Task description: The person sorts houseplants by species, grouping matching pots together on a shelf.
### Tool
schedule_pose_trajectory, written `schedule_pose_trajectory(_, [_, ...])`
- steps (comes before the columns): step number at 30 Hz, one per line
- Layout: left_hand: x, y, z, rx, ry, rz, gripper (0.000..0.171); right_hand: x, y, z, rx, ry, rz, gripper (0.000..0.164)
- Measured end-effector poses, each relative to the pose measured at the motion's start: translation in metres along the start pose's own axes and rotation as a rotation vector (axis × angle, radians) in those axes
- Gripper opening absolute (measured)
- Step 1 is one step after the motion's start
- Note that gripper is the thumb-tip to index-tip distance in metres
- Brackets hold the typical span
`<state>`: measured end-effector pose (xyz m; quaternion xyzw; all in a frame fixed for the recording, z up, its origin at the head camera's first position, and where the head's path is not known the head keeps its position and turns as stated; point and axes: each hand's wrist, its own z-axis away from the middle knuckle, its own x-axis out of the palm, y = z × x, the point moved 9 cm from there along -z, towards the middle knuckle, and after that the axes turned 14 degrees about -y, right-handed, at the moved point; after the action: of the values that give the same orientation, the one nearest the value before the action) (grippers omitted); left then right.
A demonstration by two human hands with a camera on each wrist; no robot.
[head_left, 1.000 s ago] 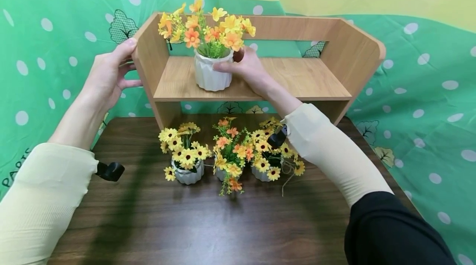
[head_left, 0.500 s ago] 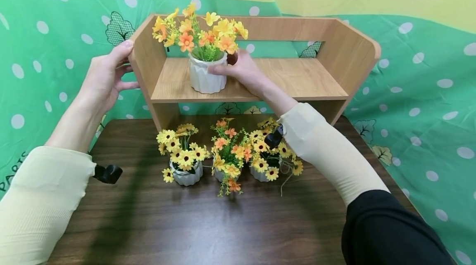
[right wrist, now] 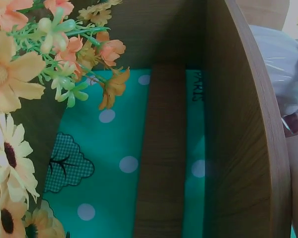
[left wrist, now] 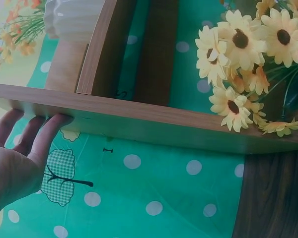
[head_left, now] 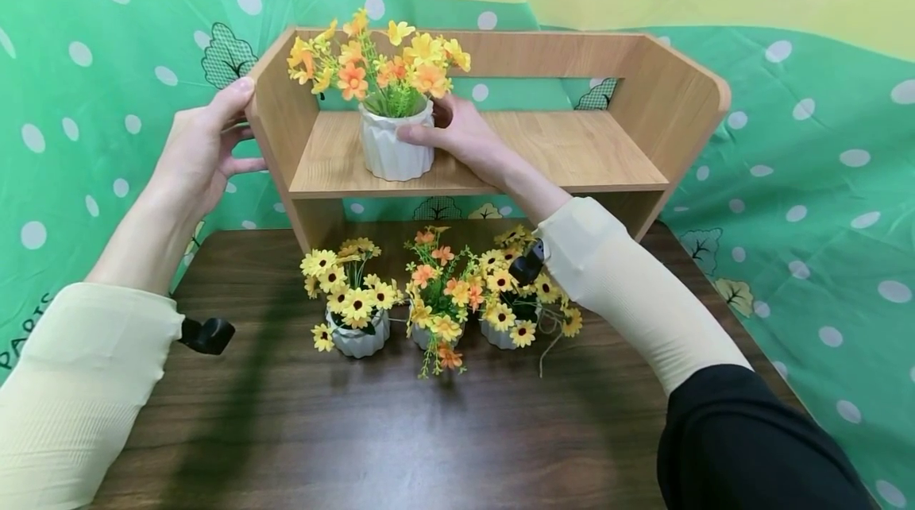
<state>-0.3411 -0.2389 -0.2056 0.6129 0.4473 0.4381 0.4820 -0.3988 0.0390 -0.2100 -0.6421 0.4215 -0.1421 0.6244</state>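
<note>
A white ribbed flowerpot (head_left: 396,148) with yellow and orange artificial flowers (head_left: 386,69) stands upright on the left part of the wooden shelf's upper board (head_left: 557,152). My right hand (head_left: 468,137) grips it from the right, thumb across its front and fingers behind, mostly hidden. In the right wrist view only a slice of the pot (right wrist: 278,69) shows past the board. My left hand (head_left: 203,148) is at the shelf's left side panel (head_left: 286,113), thumb at its front edge. The left wrist view shows extended fingers (left wrist: 44,139) touching the panel's outer face.
Three more potted flowers stand on the dark wooden table (head_left: 400,438) before the shelf: yellow daisies (head_left: 350,295) left, orange and yellow blooms (head_left: 443,295) in the middle, yellow daisies (head_left: 503,311) right. A green and yellow cloth (head_left: 808,176) hangs behind.
My right hand and the pot have shifted slightly left along the upper board. The left hand stays at the side panel, and the head view has moved a little.
</note>
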Motion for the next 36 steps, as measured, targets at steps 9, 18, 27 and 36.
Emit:
schedule_pose_trajectory(9, [0.003,-0.001,-0.001,-0.006,-0.009,-0.024,0.059,-0.002,0.000,0.008,0.027,-0.027,0.055,0.068])
schedule_pose_trajectory(18, [0.002,0.001,0.000,-0.010,-0.002,-0.021,0.061,-0.009,0.002,0.024,0.109,-0.054,0.114,0.082])
schedule_pose_trajectory(27, [0.000,-0.001,0.000,-0.014,0.005,-0.005,0.060,-0.012,0.000,0.040,0.066,-0.071,0.125,0.078])
schedule_pose_trajectory(36, [0.001,-0.001,-0.001,-0.013,-0.001,-0.010,0.061,-0.015,-0.006,0.060,0.021,-0.035,0.146,0.069])
